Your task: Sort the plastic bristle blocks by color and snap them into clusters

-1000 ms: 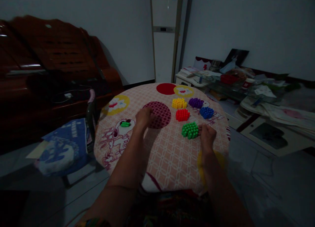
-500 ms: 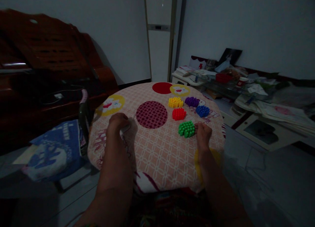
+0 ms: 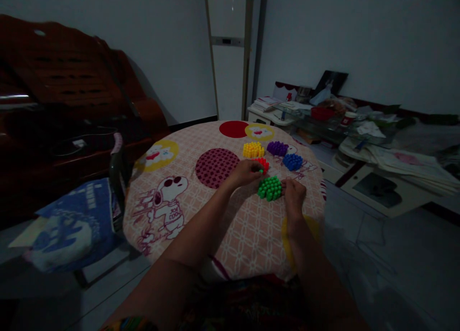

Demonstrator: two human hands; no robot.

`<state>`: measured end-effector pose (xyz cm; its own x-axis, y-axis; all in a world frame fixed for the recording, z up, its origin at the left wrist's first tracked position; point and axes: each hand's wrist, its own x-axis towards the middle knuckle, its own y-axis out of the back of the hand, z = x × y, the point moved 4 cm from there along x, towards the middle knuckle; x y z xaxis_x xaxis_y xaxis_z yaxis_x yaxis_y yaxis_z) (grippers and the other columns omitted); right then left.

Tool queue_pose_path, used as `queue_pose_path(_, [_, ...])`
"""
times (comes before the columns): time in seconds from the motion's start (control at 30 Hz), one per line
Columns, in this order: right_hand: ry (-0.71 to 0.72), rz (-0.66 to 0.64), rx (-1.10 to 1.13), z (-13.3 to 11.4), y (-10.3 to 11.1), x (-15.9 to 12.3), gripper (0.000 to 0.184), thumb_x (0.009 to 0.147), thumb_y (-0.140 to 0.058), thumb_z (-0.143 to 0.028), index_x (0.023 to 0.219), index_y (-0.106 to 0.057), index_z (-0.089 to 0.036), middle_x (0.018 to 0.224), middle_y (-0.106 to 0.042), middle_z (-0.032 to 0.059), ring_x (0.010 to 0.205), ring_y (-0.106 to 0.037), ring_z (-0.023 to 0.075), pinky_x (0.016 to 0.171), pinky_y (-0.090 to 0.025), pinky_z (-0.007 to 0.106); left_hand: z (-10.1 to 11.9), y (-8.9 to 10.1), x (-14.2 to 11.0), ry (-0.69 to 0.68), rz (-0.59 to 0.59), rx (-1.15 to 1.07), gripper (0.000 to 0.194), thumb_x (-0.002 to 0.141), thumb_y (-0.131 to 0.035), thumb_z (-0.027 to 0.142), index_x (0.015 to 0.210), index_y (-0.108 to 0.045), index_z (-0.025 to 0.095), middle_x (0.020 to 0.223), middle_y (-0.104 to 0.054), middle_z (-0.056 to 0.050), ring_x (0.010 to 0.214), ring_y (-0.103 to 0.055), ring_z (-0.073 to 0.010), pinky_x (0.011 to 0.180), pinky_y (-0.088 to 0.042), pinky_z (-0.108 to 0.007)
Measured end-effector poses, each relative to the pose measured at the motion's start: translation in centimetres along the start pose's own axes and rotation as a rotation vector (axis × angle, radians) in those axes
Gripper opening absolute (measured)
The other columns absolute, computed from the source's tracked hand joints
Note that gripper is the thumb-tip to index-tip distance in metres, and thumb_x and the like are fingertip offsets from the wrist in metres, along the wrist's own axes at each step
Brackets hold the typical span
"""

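Observation:
My left hand (image 3: pixel 246 173) reaches over the table with its fingers pinched. A small green bead-like piece (image 3: pixel 261 171) shows at its fingertips. Just below lies a cluster of green bead-like pieces (image 3: pixel 269 188), packed closely together. My right hand (image 3: pixel 295 193) is closed, its fingertips against the right side of this cluster. Partly hidden behind my left hand is a red cluster (image 3: pixel 264 165). Farther back are similar clusters in yellow (image 3: pixel 253 150), purple (image 3: pixel 277 148) and blue (image 3: pixel 293 162).
A patterned cloth covers the round table (image 3: pixel 247 235). At the left stand a chair with a blue bag (image 3: pixel 68 221) and a dark wooden sofa (image 3: pixel 79 82). Along the right wall runs a cluttered low cabinet (image 3: pixel 334 170). A tall white unit (image 3: pixel 228 77) stands behind.
My left hand has moved right, from the table's left side to just above the green cluster, uncovering a printed cartoon dog. My right hand stays beside the green cluster. The view has shifted slightly.

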<state>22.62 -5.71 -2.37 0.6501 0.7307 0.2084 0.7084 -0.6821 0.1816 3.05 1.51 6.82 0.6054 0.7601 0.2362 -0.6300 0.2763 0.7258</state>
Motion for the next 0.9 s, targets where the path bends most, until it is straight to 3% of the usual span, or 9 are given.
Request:
queue_pose_path(0.17, [0.008, -0.009, -0.010, 0.1, 0.0, 0.1, 0.045, 0.084, -0.048, -0.051, 0.077, -0.072, -0.014, 0.069, -0.071, 0.0072, 0.059, -0.063, 0.0192, 0.053, -0.047, 0.029, 0.4, -1.4, 1.5, -0.035, -0.090, 0.093, 0.031, 0.081, -0.060, 0.025, 0.105, -0.076, 0.013, 0.092, -0.075, -0.005, 0.084, -0.067, -0.0177, 0.081, -0.050, -0.026])
queue_pose_path(0.4, [0.036, -0.009, -0.040, -0.2, 0.1, 0.1, 0.046, 0.085, -0.046, -0.050, 0.076, -0.071, -0.013, 0.068, -0.069, 0.0067, 0.061, -0.063, 0.0186, 0.054, -0.047, 0.027, -0.2, -3.7, 1.9, -0.045, -0.177, 0.194, 0.037, 0.086, -0.049, 0.017, 0.113, -0.073, 0.015, 0.113, -0.075, -0.007, 0.102, -0.067, -0.0197, 0.097, -0.050, -0.030])
queue_pose_path(0.67, [0.017, -0.009, -0.047, -0.5, 0.2, -0.1, 0.044, 0.084, -0.046, -0.050, 0.076, -0.071, -0.015, 0.069, -0.070, 0.0064, 0.060, -0.063, 0.0182, 0.054, -0.048, 0.027, -0.7, -4.1, 1.6, 0.004, -0.116, 0.199, 0.042, 0.092, -0.043, 0.016, 0.127, -0.066, 0.013, 0.131, -0.068, -0.010, 0.120, -0.063, -0.0210, 0.107, -0.045, -0.030])
queue_pose_path(0.8, [-0.010, -0.018, -0.018, -0.5, 0.1, -0.1, 0.043, 0.084, -0.047, -0.050, 0.076, -0.071, -0.014, 0.070, -0.070, 0.0069, 0.060, -0.064, 0.0189, 0.052, -0.048, 0.028, -0.2, -3.5, 1.1, 0.003, -0.061, 0.166, 0.041, 0.089, -0.045, 0.014, 0.121, -0.070, 0.015, 0.123, -0.072, -0.009, 0.113, -0.066, -0.0219, 0.102, -0.048, -0.031])
queue_pose_path(0.9, [-0.024, -0.019, -0.014, -0.4, 0.1, 0.0, 0.045, 0.084, -0.046, -0.050, 0.077, -0.072, -0.014, 0.070, -0.071, 0.0071, 0.060, -0.064, 0.0192, 0.052, -0.049, 0.028, -0.6, -1.9, 0.5, -0.007, 0.074, 0.091, 0.035, 0.086, -0.048, 0.014, 0.108, -0.075, 0.016, 0.110, -0.076, -0.007, 0.101, -0.069, -0.0207, 0.096, -0.051, -0.031])
